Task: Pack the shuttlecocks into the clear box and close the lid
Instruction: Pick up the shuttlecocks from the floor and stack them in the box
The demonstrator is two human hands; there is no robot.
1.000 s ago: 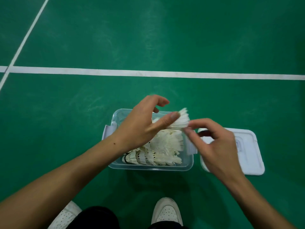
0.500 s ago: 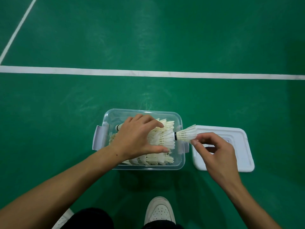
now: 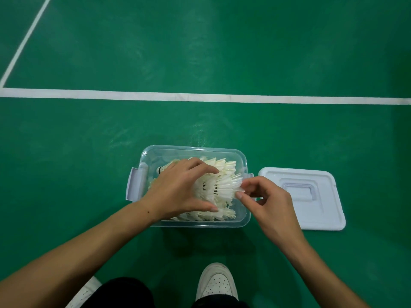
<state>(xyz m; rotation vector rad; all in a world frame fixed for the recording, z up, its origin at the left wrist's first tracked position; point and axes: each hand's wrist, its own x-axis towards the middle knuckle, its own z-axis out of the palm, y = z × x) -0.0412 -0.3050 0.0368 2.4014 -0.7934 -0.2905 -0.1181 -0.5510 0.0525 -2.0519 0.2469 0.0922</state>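
Observation:
A clear box (image 3: 191, 152) sits on the green court floor, filled with several white feather shuttlecocks (image 3: 224, 166) lying nested in rows. My left hand (image 3: 178, 190) is inside the box, wrapped around a row of shuttlecocks. My right hand (image 3: 264, 201) pinches the feather end of the last shuttlecock (image 3: 229, 186) in that row, at the box's right wall. The white lid (image 3: 329, 210) lies flat on the floor just right of the box.
White court lines (image 3: 200, 97) cross the green floor beyond the box. My white shoes (image 3: 216, 283) and dark trousers are at the bottom, close in front of the box.
The shuttlecock in my right hand has been pushed leftward into the stack held by my left hand, and both hands have settled lower into the box.

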